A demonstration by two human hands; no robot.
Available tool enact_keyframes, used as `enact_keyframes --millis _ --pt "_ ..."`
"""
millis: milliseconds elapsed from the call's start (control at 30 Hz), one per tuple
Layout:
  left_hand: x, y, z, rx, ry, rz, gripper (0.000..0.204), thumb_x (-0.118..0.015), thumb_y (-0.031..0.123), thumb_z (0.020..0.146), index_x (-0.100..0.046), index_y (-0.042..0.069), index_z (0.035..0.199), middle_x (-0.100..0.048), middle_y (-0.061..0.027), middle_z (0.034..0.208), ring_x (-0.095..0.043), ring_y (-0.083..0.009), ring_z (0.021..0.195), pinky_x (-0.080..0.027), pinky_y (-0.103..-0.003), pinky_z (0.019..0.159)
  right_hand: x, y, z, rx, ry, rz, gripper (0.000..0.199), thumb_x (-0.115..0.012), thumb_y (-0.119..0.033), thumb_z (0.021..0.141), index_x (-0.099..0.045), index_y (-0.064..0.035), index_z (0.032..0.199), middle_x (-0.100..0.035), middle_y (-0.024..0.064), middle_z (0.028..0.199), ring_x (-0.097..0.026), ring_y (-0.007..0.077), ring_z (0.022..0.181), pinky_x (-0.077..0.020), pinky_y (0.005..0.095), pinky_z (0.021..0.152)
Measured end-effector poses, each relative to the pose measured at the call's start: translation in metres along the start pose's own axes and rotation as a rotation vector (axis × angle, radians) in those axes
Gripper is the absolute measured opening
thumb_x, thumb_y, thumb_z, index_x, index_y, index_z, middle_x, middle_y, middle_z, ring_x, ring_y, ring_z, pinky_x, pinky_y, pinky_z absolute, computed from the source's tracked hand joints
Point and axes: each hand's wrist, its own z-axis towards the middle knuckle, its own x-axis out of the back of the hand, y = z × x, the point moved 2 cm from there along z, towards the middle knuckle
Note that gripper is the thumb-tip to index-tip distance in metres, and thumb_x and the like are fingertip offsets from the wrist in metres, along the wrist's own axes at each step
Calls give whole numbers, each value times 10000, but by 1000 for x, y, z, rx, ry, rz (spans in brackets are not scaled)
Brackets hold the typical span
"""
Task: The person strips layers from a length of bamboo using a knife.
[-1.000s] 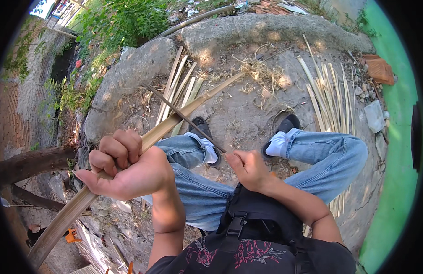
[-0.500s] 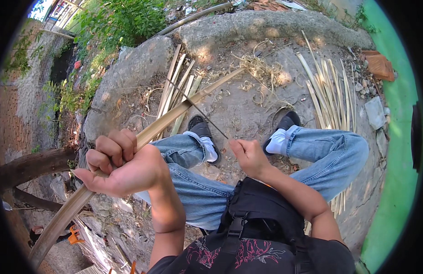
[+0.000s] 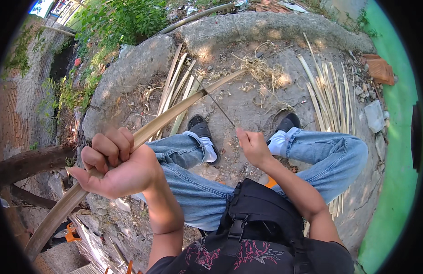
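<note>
Shaving a bamboo strip, with plenty of the strip still under the blade.

My left hand [image 3: 113, 166] has its fingers clamped round the long, pale, curved strip [image 3: 170, 116] across my knees — my right hand [image 3: 252, 146] is closed on a thin dark blade [image 3: 218, 107] meeting it near the far end. Curly shavings [image 3: 261, 73] litter the rough concrete; flat slats [image 3: 328, 96] lie stacked to my right, more [image 3: 177, 86] ahead.
</note>
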Motion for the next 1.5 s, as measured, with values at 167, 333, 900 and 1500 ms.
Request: enact_keyframes --millis 167,333,900,1500 --pt "0 -2 4 15 -155 -123 526 -331 493 956 -199 163 569 -183 31 475 -129 -76 422 -98 -269 411 0 -33 -5 164 -129 56 565 -471 -412 940 -525 51 620 -430 172 460 -364 165 445 -338 368 454" --pt "1 1 7 13 -249 -175 526 -318 489 963 -207 163 566 -186 26 476 -119 -77 417 -88 -271 403 -5 -50 -5 140 -108 -35 534 -464 -362 956 -467 48 615 -345 105 479 -318 125 494 -302 352 452" --pt "-2 2 0 40 -185 -58 519 -389 482 925 -167 173 572 -159 27 486 -115 -84 426 -88 -270 429 -1 4 18 -56 -15 -138 609 -456 -429 940 -500 55 572 -388 182 447 -354 226 423 -338 403 462" --pt "-7 131 40 82 -470 -143 412 -448 294 902 -232 171 574 -198 11 564 -175 -95 492 -129 -283 474 33 17 6 -88 82 -101 561 -476 -420 942 -510 0 572 -399 15 463 -372 89 476 -295 307 447"
